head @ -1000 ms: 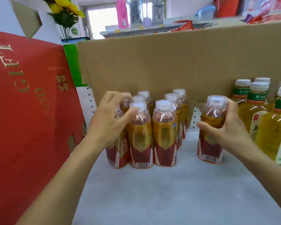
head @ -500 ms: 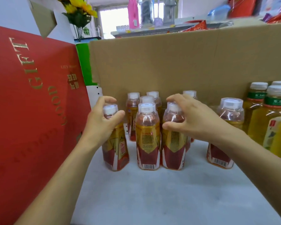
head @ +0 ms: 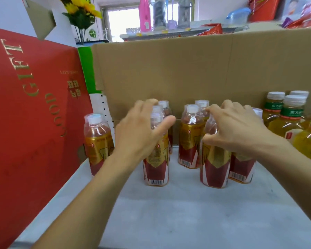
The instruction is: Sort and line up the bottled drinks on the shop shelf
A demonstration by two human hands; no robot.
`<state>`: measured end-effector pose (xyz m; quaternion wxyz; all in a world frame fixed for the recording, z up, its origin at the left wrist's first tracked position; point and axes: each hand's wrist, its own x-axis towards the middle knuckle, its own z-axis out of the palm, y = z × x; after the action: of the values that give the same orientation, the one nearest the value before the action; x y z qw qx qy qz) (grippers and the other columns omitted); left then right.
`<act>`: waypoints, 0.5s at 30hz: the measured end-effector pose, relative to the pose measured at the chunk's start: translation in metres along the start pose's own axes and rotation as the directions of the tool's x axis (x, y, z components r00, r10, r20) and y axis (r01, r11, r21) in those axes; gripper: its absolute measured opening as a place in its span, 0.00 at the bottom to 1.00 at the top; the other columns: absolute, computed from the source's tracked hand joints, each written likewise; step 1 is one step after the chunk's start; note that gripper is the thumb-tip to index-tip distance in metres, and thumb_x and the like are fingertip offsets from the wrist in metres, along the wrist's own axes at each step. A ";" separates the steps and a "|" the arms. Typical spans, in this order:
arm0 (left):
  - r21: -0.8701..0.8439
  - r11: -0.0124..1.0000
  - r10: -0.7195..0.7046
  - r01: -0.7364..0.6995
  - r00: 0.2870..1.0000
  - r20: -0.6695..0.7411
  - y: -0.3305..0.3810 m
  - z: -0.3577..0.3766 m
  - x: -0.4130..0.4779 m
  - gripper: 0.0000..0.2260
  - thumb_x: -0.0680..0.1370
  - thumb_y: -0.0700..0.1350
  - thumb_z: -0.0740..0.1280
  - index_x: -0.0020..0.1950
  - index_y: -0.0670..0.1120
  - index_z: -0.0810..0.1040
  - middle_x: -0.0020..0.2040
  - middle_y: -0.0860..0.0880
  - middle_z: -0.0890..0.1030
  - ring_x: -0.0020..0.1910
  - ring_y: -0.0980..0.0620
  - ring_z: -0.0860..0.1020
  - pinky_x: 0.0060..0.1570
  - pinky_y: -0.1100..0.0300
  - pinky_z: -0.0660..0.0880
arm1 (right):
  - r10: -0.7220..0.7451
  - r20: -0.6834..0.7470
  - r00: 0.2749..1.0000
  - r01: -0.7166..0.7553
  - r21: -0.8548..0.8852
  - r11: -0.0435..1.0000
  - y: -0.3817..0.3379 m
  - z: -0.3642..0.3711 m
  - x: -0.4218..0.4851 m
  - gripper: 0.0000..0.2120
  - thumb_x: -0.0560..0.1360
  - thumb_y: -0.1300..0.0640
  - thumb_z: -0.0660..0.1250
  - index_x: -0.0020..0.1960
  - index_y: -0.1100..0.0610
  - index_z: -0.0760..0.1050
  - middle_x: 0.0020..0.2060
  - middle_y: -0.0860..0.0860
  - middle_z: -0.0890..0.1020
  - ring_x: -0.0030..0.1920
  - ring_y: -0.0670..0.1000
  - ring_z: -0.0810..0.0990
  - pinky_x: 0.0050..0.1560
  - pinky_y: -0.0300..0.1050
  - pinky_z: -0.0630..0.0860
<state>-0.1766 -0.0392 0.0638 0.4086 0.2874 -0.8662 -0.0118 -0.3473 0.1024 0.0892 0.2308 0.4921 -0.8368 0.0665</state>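
Big red gift box (head: 34, 123) fills the 9 o'clock side, gold lettering running up it. Across 12 o'clock stands a brown cardboard wall (head: 187, 72), backing the pale grey shelf (head: 187, 216). Over at 3 o'clock, a bunch of green-label bottles (head: 291, 121) with yellow drink and white caps, packed close together.

Now the centre: the red-label bottles (head: 189, 141), amber drink, clear shrink-wrapped caps, all upright on the shelf, set loosely, with gaps between them. One lone bottle (head: 97, 141) stands off at 9 o'clock, just beside the gift box. Another, the right-end bottle (head: 241, 168), sits at the 3 o'clock edge of the cluster, partly behind the right wrist.

Both arms reach in from 6 o'clock. The left hand (head: 142, 133) is on the front-left bottle (head: 156, 168): fingers curled over its cap, thumb across the neck on the 3 o'clock side, a grip round the top. The right hand (head: 235, 130) is clawed over the front-right bottle (head: 215, 164), thumb tucked against its near shoulder, fingers arched over the cap and reaching toward the bottle behind. There is a gap between the two held bottles.
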 end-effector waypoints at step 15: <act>0.314 0.947 -0.175 0.062 0.922 0.345 -0.020 -0.079 -0.019 0.14 0.72 0.63 0.59 0.54 0.61 0.73 0.51 0.59 0.72 0.47 0.52 0.75 0.44 0.54 0.73 | -0.204 0.343 0.917 0.136 0.212 0.968 -0.020 -0.010 0.098 0.27 0.71 0.40 0.74 0.65 0.53 0.76 0.53 0.51 0.83 0.52 0.53 0.81 0.55 0.51 0.78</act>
<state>-0.1012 -0.0290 0.0975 0.1893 0.3907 -0.9000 0.0396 -0.3674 0.0179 0.1403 0.0310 0.5861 -0.8091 0.0311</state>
